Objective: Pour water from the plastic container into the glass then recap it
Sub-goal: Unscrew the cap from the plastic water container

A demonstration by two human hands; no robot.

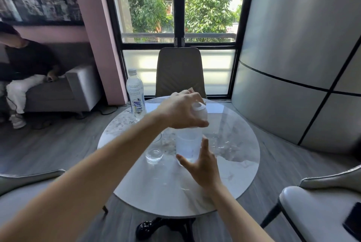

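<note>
Round marble-patterned surface (230, 181) seen from above. The plastic container (188, 144), translucent and upright, stands near the middle of it, partly filled with clear water. Left hand (181, 112) reaches in from the lower left across the surface and sits on top of the container, fingers curled down around the white cap (199, 107); the grip looks closed on the cap, though whether the cap is seated on the neck or lifted off cannot be told under the fingers. Right hand (203, 165) comes in from the lower right at the container's base, fingers spread apart, thumb toward the left side of the base and fingertips against or just beside the lower wall; contact is uncertain, and the hand is not clamped. The glass (154, 154), clear and short, stands just to the left of the container, partly hidden by the left forearm; whether it holds water cannot be told. A capped water bottle (135, 95) with a printed label stands upright at the far left edge of the surface, well apart from the container. A tan chair (179, 72) faces in from the far side, in front of a window. Pale chairs sit at the lower left and lower right; a dark phone (353, 220) lies on the right one. Another person sits on a grey sofa (78, 89) at far left.
</note>
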